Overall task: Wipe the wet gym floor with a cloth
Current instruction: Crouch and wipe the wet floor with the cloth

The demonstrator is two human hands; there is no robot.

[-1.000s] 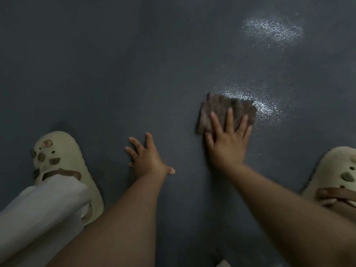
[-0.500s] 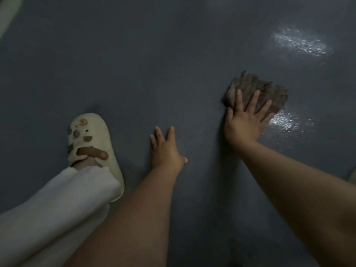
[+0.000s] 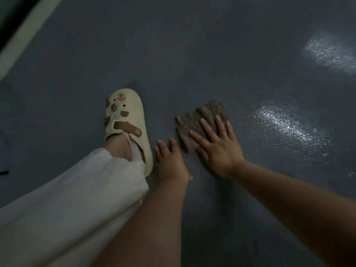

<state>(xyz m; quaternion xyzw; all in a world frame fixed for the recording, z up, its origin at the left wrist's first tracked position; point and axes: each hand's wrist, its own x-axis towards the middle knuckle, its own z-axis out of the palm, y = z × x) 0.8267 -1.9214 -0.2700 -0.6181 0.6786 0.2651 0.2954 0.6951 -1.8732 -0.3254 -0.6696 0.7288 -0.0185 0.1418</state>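
A crumpled brown cloth (image 3: pixel 200 120) lies on the dark grey gym floor (image 3: pixel 192 54). My right hand (image 3: pixel 217 145) presses flat on it with straight, spread fingers. My left hand (image 3: pixel 170 160) rests flat on the bare floor just left of the cloth, fingers straight. A shiny wet patch (image 3: pixel 283 124) glistens to the right of the cloth, and a second wet patch (image 3: pixel 331 53) shines farther away at the upper right.
My left foot in a cream clog (image 3: pixel 127 120) with brown charms stands just left of my left hand, under a white trouser leg (image 3: pixel 67 205). A pale strip (image 3: pixel 23 35) runs along the floor's edge at the upper left.
My right hand has slid the cloth leftward and nearer, off the wet patch and close to my left hand. The view has swung right, so the clog now sits beside my left hand.
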